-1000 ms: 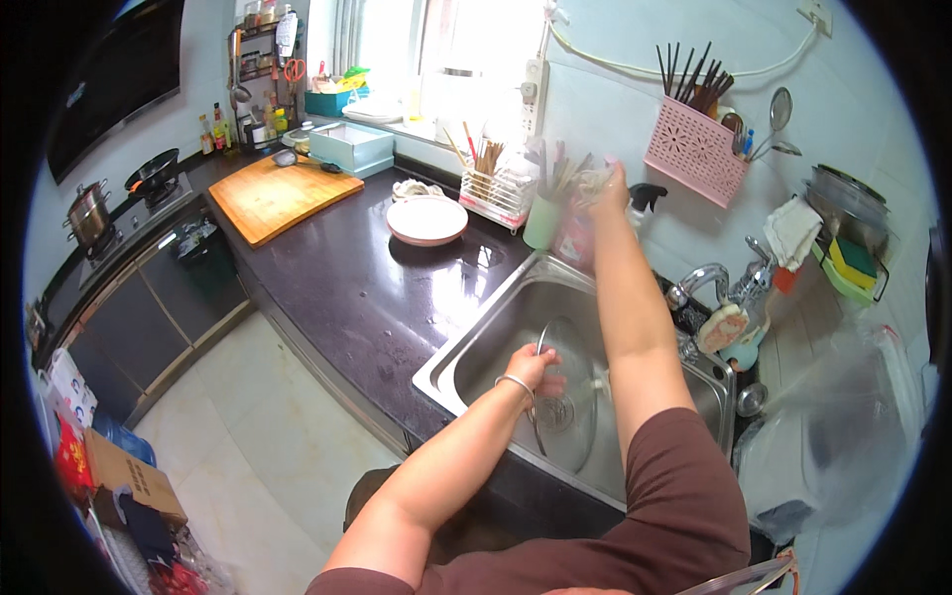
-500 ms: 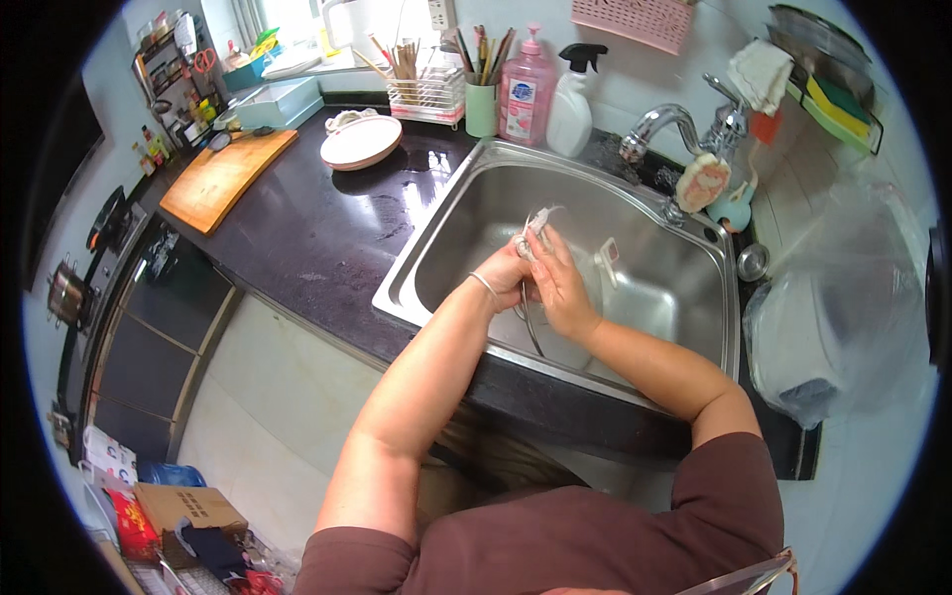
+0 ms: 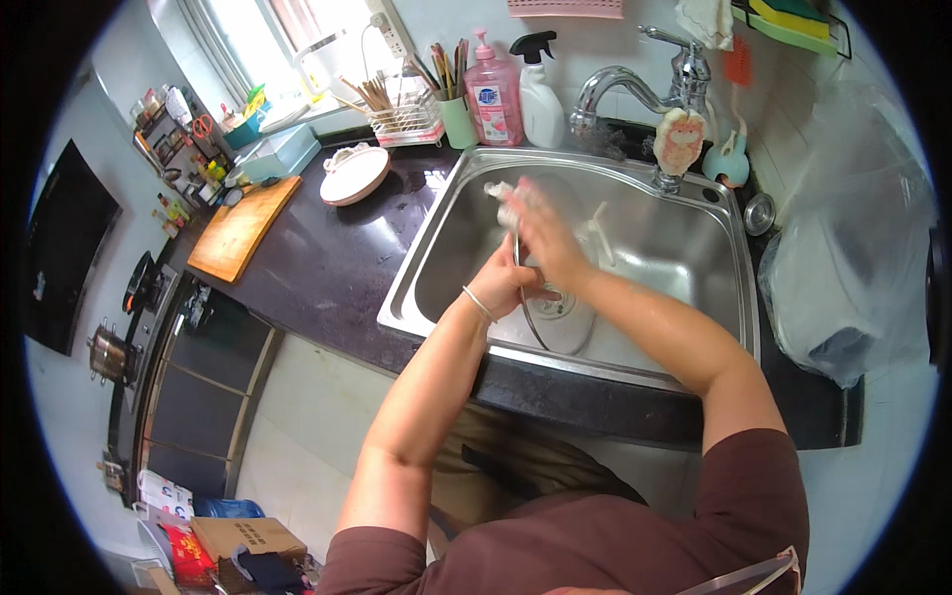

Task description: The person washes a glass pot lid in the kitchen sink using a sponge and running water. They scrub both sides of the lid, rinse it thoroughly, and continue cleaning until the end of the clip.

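- The left hand (image 3: 508,281) has its grip closed on the edge of a round, clear lid (image 3: 567,332). It held the lid a second ago too.
- The lid is tipped up on its side, inside the sink (image 3: 421,260), over the drain. It is see-through, so its far edge is hard to find. I cannot tell if it touches the bottom.
- The right hand (image 3: 548,238) is smeary. A white, crumpled wad (image 3: 504,203) is at its fingertips, but I cannot tell how its grip is on it. One second ago this hand was up by the pink bottle (image 3: 493,99). Half a second ago it was close against the left hand; now it is a bit higher.
- Behind the right hand is a small white thing (image 3: 602,236), partly hidden. I cannot tell what it is.
- The pink bottle stands on the worktop (image 3: 307,248), behind the sink.
- On the wall, the pink basket (image 3: 565,8) is cut off; only its bottom shows.
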Tool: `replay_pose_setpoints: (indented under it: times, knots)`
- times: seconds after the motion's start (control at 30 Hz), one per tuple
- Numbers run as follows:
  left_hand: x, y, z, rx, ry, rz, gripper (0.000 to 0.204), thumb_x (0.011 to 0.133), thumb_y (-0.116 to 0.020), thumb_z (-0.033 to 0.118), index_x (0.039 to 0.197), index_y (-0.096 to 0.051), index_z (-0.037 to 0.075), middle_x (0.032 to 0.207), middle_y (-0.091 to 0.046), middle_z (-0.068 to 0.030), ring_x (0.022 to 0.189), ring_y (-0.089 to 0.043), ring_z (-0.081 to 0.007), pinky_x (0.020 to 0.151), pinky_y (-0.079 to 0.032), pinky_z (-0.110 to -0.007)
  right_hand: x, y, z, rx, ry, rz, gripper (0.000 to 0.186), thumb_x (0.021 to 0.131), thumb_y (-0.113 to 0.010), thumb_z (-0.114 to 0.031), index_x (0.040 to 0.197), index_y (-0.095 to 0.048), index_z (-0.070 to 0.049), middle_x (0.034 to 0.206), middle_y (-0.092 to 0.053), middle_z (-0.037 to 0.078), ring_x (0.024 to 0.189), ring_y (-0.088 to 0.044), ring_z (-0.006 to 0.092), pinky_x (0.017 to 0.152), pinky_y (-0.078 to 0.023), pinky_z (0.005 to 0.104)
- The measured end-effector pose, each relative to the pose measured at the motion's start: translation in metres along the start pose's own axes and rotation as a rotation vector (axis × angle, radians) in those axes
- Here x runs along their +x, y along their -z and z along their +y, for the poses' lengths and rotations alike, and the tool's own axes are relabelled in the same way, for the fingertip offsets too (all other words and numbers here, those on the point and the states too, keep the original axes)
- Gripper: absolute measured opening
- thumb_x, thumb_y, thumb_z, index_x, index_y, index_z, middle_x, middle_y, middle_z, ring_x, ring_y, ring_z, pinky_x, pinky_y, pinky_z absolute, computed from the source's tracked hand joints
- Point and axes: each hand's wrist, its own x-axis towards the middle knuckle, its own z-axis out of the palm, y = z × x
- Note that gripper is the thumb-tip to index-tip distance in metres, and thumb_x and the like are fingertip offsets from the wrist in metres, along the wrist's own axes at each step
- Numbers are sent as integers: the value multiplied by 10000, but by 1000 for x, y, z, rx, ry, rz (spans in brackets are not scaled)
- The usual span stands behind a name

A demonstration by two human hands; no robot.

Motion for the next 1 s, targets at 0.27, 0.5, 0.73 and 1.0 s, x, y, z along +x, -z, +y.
replay_pose_setpoints:
  times: [0.27, 0.5, 0.73, 1.0]
  knots:
    - [9, -7, 6, -159, -32, -87, 920, 643, -464, -126, 1419, -156, 260, 1406, -263, -98, 1135, -471, -417, 837, -458, -615, -22, -3, 74, 60, -153, -59, 486, 882, -413, -176, 1354, -372, -66, 1352, -390, 208, 1280, -326, 351, 1057, -263, 401]
    - [0, -11, 13, -63, -66, -42, 933, 631, -454, -127, 1421, -153, 267, 1373, -309, -90, 1131, -479, -420, 824, -484, -585, 6, 28, 16, 63, 90, 10, 312, 793, -564, -91, 1103, -607, -83, 1030, -564, 150, 1049, -492, 289, 903, -406, 371]
    - [5, -13, 8, -33, -11, -133, 977, 610, -473, -116, 1438, -114, 256, 1394, -281, -113, 1155, -455, -443, 834, -471, -588, 19, 38, 35, -139, 24, 186, 223, 789, -594, -132, 982, -604, -20, 992, -530, 155, 888, -532, 311, 798, -439, 385]
    - [7, -16, 9, 81, 7, 30, 925, 626, -458, -119, 1436, -150, 202, 1395, -282, -153, 1149, -471, -418, 835, -492, -535, 6, 31, 25, -142, 324, 209, 191, 759, -592, -103, 934, -604, -26, 954, -542, 141, 884, -534, 315, 764, -449, 410]
